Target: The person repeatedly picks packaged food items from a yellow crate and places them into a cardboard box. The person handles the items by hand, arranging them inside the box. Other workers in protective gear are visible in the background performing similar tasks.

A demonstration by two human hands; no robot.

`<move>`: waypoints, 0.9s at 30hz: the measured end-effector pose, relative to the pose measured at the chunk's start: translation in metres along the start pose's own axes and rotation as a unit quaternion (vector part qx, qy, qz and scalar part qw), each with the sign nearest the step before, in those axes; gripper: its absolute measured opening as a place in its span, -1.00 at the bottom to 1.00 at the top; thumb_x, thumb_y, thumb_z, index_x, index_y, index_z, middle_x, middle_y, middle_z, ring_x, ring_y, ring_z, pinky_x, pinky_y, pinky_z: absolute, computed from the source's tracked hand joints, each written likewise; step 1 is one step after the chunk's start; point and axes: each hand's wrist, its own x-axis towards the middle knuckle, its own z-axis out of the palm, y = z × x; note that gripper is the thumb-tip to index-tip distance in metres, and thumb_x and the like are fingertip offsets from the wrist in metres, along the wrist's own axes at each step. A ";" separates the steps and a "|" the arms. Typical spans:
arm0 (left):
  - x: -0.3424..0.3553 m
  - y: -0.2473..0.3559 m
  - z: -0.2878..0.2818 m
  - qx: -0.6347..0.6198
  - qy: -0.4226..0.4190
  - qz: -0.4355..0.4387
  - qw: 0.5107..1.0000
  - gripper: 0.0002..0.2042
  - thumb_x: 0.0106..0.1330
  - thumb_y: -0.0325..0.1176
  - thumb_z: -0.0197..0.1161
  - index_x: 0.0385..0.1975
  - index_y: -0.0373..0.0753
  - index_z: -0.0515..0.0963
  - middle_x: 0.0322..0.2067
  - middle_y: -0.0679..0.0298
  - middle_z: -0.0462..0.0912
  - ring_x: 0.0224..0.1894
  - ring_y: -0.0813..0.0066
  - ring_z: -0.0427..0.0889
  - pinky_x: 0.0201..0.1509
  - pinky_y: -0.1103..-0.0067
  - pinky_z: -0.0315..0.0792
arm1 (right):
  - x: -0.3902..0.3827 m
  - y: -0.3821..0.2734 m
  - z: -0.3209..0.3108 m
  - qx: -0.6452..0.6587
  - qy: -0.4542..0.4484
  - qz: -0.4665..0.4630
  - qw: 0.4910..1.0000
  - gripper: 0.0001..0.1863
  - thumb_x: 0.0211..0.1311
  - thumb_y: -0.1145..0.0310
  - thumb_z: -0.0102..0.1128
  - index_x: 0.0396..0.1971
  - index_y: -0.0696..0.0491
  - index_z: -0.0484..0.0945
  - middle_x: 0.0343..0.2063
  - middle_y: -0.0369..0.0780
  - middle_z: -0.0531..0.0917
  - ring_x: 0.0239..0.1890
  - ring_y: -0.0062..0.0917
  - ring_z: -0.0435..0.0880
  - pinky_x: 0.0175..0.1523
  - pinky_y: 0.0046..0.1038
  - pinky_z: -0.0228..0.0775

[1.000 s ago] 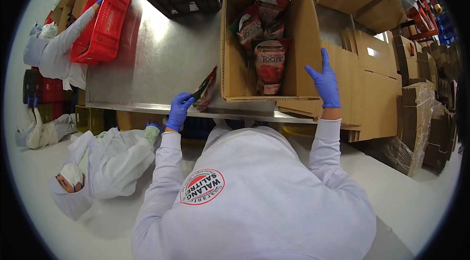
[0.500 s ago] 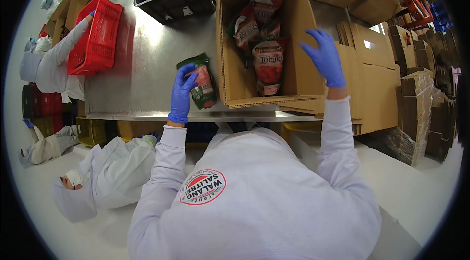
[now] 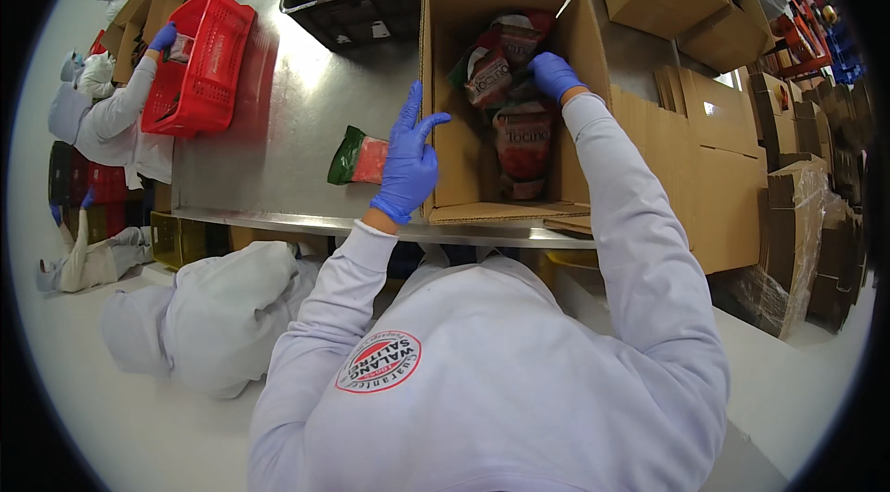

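An open cardboard box point(image 3: 575, 167) holds several red-and-green pouches point(image 3: 521, 149). My left hand point(image 3: 408, 158), in a blue glove, is beside the box's left wall with fingers extended and apart. Inside the box, my right hand point(image 3: 556, 75) has curled fingers against the upper pouches; what they grip, if anything, is hidden. A loose green-backed pouch point(image 3: 357, 158) lies flat on the steel table point(image 3: 260, 186), just left of my left hand.
A black crate point(image 3: 352, 24) of pouches and more boxes point(image 3: 649, 0) stand behind. A co-worker's gloved hand point(image 3: 162, 36) reaches into a red basket point(image 3: 209, 75). Flattened cardboard point(image 3: 714, 195) lies at right; another co-worker point(image 3: 232, 316) bends at lower left.
My left hand let go of the loose pouch and moved rightward to the box's left side. My right hand left the box's right edge and moved in among the pouches.
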 end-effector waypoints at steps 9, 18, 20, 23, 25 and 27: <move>0.026 0.059 -0.006 0.349 -0.045 0.093 0.931 -0.61 0.02 -0.51 0.13 -0.07 -0.18 0.41 0.23 0.06 0.11 0.27 0.09 0.08 0.25 0.42 0.12 | -0.077 -0.059 -0.048 -0.102 -0.063 -0.073 0.990 -0.84 -0.03 0.44 0.07 -0.48 0.05 0.64 -0.41 -0.08 0.64 -0.31 -0.22 0.64 -0.23 -0.29 0.50; 0.201 0.025 0.100 0.383 -0.218 -0.023 0.897 -0.75 0.12 -0.32 0.07 -0.24 -0.23 0.55 -0.21 0.00 0.57 -0.12 0.04 0.54 -0.08 0.29 0.44 | -0.095 -0.053 -0.034 -0.067 0.005 -0.044 0.997 -0.84 -0.01 0.40 0.07 -0.48 0.00 0.65 -0.45 -0.18 0.66 -0.32 -0.33 0.66 -0.25 -0.35 0.51; 0.214 -0.034 0.119 0.377 -0.195 -0.107 0.899 -0.77 0.13 -0.31 0.07 -0.35 -0.25 0.62 -0.22 -0.03 0.57 -0.13 0.02 0.55 -0.09 0.27 0.46 | -0.096 -0.061 -0.035 -0.038 0.005 -0.038 0.999 -0.84 0.01 0.39 0.07 -0.47 -0.01 0.65 -0.44 -0.18 0.66 -0.31 -0.34 0.65 -0.24 -0.36 0.51; 0.211 -0.071 0.138 0.366 -0.141 -0.214 0.895 -0.76 0.10 -0.26 0.13 -0.32 -0.24 0.61 -0.22 -0.05 0.56 -0.13 0.02 0.55 -0.08 0.27 0.45 | -0.106 -0.064 -0.026 -0.007 0.022 -0.048 0.999 -0.83 0.04 0.37 0.06 -0.47 -0.02 0.65 -0.43 -0.17 0.65 -0.32 -0.36 0.65 -0.24 -0.38 0.51; 0.207 -0.070 0.150 0.344 -0.161 -0.143 0.914 -0.77 0.08 -0.28 0.15 -0.35 -0.25 0.61 -0.25 -0.05 0.57 -0.16 0.03 0.55 -0.09 0.28 0.46 | -0.116 -0.066 -0.019 0.005 0.050 -0.035 0.998 -0.84 0.01 0.38 0.05 -0.51 -0.01 0.65 -0.48 -0.18 0.65 -0.36 -0.35 0.65 -0.29 -0.37 0.49; 0.204 -0.067 0.160 0.342 -0.177 -0.072 0.920 -0.79 0.08 -0.29 0.16 -0.38 -0.25 0.62 -0.29 -0.03 0.58 -0.20 0.04 0.56 -0.12 0.30 0.45 | -0.119 -0.072 -0.020 0.015 0.049 -0.016 0.999 -0.86 -0.06 0.38 0.07 -0.57 0.00 0.64 -0.52 -0.18 0.63 -0.39 -0.34 0.63 -0.34 -0.35 0.47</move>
